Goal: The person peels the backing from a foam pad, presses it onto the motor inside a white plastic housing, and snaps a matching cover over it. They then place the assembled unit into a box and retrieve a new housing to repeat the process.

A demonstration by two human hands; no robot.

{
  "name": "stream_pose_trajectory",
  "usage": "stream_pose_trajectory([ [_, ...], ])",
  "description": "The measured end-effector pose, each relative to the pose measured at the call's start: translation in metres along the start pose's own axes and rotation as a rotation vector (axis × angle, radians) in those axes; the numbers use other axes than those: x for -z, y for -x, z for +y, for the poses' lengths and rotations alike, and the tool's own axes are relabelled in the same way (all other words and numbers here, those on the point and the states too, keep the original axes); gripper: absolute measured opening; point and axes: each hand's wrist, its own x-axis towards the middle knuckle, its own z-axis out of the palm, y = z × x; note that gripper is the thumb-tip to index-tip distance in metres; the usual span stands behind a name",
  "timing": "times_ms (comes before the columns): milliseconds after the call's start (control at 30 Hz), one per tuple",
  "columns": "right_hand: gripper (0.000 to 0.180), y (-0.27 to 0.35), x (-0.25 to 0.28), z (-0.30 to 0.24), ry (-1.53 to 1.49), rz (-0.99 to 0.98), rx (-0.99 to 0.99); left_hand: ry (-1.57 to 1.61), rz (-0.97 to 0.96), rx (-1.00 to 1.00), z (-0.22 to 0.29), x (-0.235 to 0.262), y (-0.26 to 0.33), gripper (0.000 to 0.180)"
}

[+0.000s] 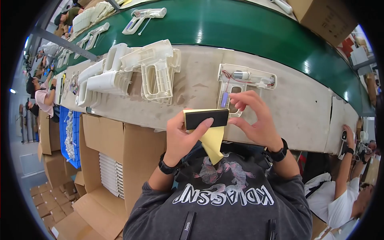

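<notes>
My left hand (182, 134) holds a black rectangular pad (212, 119) with its thumb across the front. Pale yellow paper (214, 141) shows behind the pad and hangs below it. Just right of the pad, my right hand (256, 122) is open, thumb and fingers apart, with nothing visible between them. Beyond the hands lies a white gun-shaped plastic half-shell (264, 81) on the bench. Inside it are a small motor-like cylinder (241, 75), red wires and a purple piece (225, 99). The pad and my right hand partly hide the shell's handle.
Stacked white shells (160, 76) stand on the bench (304, 108) to the left. A green conveyor belt (224, 28) behind carries more shells. Cardboard boxes (142, 168) and a blue crate (63, 138) sit at lower left. Another person (344, 196) works at the right.
</notes>
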Motion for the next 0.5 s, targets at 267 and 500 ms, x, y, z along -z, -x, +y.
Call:
stream_pose_trajectory([
  [267, 0.041, 0.012, -0.018, 0.018, 0.137, -0.122, 0.065, 0.128, -0.084, 0.179, -0.014, -0.005, -0.008, 0.022],
  [500, 0.036, 0.011, -0.019, 0.029, -0.091, -0.198, -0.081, 0.406, -0.099, 0.341, -0.023, 0.0, -0.005, 0.025],
])
